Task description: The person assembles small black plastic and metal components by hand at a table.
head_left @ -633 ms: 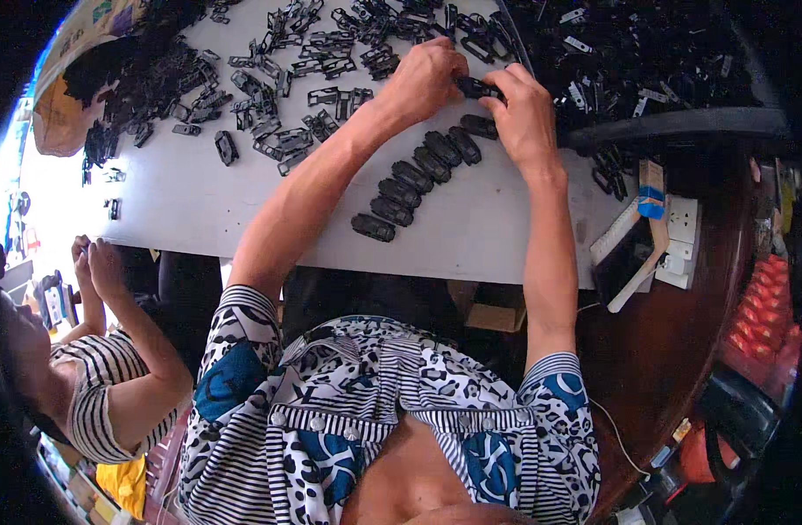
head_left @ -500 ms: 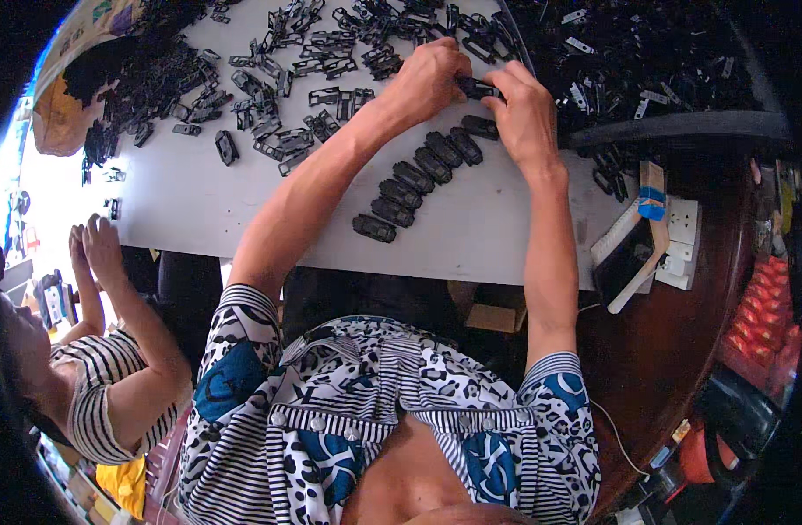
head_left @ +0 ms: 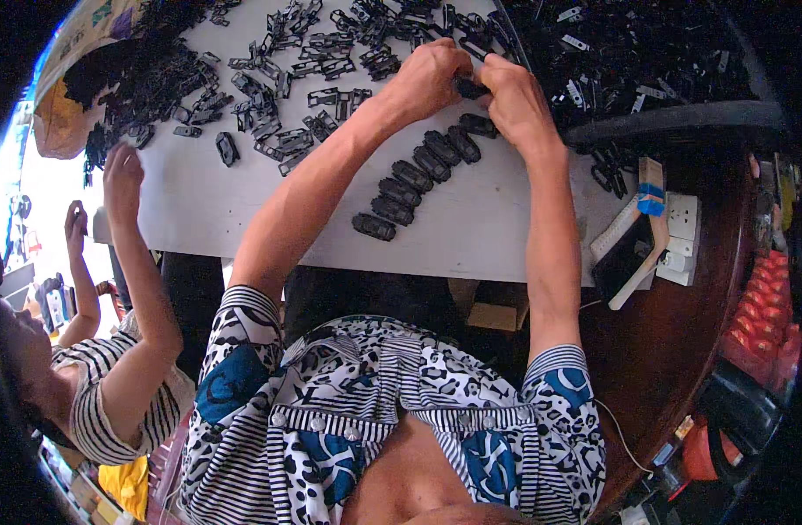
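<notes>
White desk, far edge strewn with black plastic frames. Our left hand and right hand pinch one small black part between their fingertips, above a diagonal row of finished pieces.

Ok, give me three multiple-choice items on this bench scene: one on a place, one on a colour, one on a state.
1. Where does the row of finished black pieces lie?
A. on the white table, below the hands
B. in the dark tray
C. on the floor

2. What colour is the tape on the wooden stick?
A. red
B. blue
C. green

3. How do the left hand and right hand stand?
A. resting flat, apart
B. both raised off the table
C. together, pinching one small black part

Answers: 1 A, the row runs diagonally across the tabletop; 2 B, a blue band wraps the stick; 3 C, both hands meet on the part.
</notes>
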`<state>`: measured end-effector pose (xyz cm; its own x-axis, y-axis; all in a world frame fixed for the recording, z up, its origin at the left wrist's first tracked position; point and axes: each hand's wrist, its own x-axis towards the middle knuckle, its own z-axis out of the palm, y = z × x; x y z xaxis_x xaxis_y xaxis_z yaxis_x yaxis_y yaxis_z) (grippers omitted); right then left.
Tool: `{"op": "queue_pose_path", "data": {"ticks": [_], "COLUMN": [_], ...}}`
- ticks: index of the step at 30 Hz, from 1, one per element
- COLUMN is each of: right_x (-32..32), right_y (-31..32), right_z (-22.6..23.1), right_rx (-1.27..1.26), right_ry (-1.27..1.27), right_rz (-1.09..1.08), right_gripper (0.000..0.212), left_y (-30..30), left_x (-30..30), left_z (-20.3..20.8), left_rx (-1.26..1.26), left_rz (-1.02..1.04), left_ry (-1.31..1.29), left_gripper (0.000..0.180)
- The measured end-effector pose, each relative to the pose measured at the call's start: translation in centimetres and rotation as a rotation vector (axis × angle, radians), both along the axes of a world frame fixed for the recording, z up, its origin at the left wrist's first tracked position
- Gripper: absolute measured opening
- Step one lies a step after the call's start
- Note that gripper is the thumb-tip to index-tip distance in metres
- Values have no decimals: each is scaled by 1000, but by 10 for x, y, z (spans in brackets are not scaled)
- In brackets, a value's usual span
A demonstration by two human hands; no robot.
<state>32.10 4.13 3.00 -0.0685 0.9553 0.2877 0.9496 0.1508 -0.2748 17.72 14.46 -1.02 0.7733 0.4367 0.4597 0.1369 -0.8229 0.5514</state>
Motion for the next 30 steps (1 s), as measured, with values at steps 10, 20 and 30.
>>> {"op": "queue_pose_path", "data": {"ticks": [10,20,30], "right_x": [-4,-12,-26], "right_y": [-27,-50,-57], "right_z": [10,16,16], "right_rx": [-147,-212,-258], "right_ry": [-41,57,31], "right_rz": [-123,-84,-134], "right_gripper": [13,35,37], "left_y": [-119,-191,-187], "left_x": [-115,-157,-166], "left_z": [60,14,13], "left_rx": [48,41,-10], "left_rz": [340,450,431], "left_ry": [73,126,135], "left_gripper": [37,46,42]}}
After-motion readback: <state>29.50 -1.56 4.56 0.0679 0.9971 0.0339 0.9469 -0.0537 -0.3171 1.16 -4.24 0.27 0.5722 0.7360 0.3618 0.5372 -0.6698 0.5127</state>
